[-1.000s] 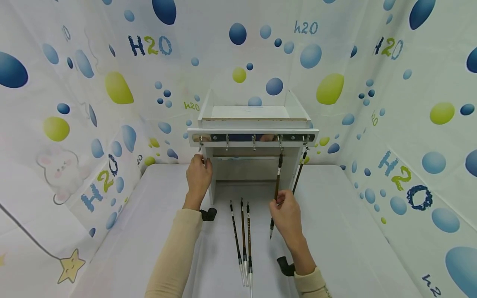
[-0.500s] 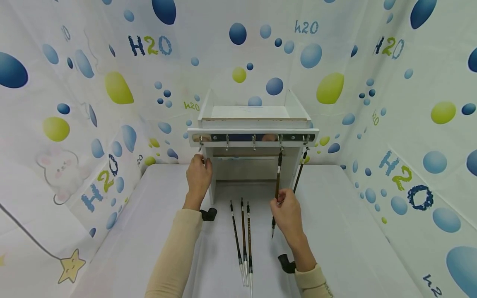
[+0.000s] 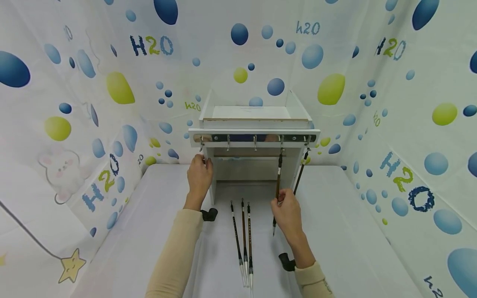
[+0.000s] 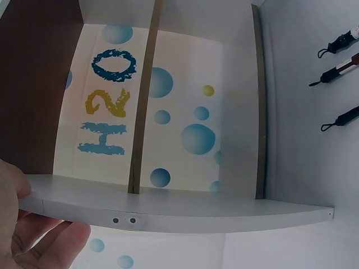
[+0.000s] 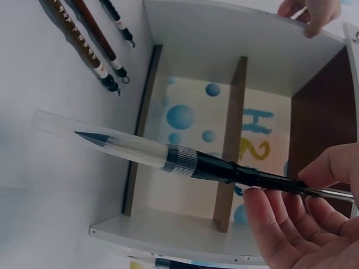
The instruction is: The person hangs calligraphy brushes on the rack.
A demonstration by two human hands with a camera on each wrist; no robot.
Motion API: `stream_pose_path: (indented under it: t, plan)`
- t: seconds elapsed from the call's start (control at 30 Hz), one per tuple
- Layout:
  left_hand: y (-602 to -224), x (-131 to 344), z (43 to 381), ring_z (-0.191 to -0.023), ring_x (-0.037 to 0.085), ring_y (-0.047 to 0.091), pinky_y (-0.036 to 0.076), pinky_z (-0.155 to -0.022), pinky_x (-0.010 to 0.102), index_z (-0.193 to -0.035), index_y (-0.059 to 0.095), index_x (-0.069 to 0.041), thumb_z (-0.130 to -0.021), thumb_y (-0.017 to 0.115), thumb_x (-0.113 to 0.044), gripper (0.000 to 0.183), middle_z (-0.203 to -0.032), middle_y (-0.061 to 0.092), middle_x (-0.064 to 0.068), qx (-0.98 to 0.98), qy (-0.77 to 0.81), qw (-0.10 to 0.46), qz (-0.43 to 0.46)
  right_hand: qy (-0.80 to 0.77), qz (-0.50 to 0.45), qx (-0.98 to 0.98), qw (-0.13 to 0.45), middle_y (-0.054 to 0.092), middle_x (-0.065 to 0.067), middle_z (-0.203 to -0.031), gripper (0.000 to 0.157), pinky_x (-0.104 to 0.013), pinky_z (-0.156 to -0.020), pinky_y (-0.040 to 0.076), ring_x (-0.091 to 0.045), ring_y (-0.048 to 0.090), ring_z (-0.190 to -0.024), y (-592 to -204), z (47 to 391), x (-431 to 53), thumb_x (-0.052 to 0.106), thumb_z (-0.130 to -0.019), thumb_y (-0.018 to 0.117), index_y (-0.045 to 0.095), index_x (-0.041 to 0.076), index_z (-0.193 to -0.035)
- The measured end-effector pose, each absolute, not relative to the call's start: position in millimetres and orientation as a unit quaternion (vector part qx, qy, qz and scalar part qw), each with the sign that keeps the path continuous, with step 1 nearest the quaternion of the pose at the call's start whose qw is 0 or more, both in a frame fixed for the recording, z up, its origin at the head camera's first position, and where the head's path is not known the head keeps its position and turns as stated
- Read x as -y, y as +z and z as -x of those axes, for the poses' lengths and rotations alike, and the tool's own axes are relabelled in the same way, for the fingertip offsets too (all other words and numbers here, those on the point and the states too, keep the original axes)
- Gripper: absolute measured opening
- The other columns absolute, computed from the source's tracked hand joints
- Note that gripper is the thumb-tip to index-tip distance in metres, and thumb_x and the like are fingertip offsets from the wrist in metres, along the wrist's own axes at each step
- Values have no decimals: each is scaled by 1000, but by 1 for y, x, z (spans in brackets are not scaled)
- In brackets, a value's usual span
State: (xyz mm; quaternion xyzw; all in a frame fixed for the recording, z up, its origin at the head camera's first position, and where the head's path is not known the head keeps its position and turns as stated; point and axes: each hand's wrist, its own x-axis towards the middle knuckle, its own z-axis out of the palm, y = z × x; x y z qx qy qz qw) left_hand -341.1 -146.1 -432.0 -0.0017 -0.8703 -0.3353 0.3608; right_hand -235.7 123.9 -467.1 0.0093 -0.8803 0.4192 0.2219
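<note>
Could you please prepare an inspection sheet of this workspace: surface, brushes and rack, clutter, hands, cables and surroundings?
Surface: white table; three brushes lie close together on it.
Job's things: white rack with a five-hook strip; one hanging brush at the rightmost hook; the held brush has its upper end at the next hook, too small to tell if looped on.
Clutter: nothing seen.
Hands: left hand grips the rack's left side panel; right hand pinches the held brush.
Cables: nothing seen.
Surroundings: white wall covering printed with blue and green bubbles and "H2O".
</note>
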Motion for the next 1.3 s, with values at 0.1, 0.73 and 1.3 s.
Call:
stream_pose_path:
  t: [0.1,0.73,1.3]
  plan:
    - [-432,146,341,-81,43,68,54,-67,58,-106,61,9,-96,60,-13,24,-95,67,26,869,-332,367,4,416,-13,881,225,66,-16,-93,26,-30,-61,50,-24,65,-77,-470,240,-125,7,-88,62,58,-3,-112]
    - [-432,145,339,-81,43,68,54,-68,58,-105,61,8,-97,59,-14,24,-94,67,26,868,-333,368,1,412,-30,880,234,66,-19,-89,18,-33,-59,52,-27,64,-74,-485,275,-129,4,-90,62,57,-6,-104]
    - [-432,146,340,-83,41,69,54,-69,57,-107,61,8,-97,59,-15,25,-96,67,25,868,-339,362,2,415,-35,881,222,66,-20,-91,17,-35,-62,53,-29,65,-76,-487,288,-131,5,-93,61,55,-4,-106]
